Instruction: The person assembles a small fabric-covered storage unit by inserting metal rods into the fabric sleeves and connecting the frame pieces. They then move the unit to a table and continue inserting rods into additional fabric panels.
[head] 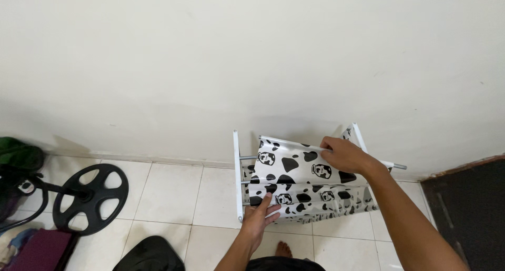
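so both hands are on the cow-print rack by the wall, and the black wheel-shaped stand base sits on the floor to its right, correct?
Not quite. In the head view the black stand base lies on the tiled floor to the left of the cow-print rack, not its right. The rest holds: the left hand grips the rack's lower front edge, the right hand its upper shelf, and the rack stands against the wall.

We see two bare arms coming up from the bottom edge, no sleeves on either forearm, no watch, no bracelet. The left hand [259,218] is ungloved, no rings that we can make out. The right hand [344,154] is bare too, its forearm long and uncovered right down to the frame corner. Below, we catch dark clothing [284,263] at the lower edge and a bare foot [284,248], toes showing, no shoe or sock.
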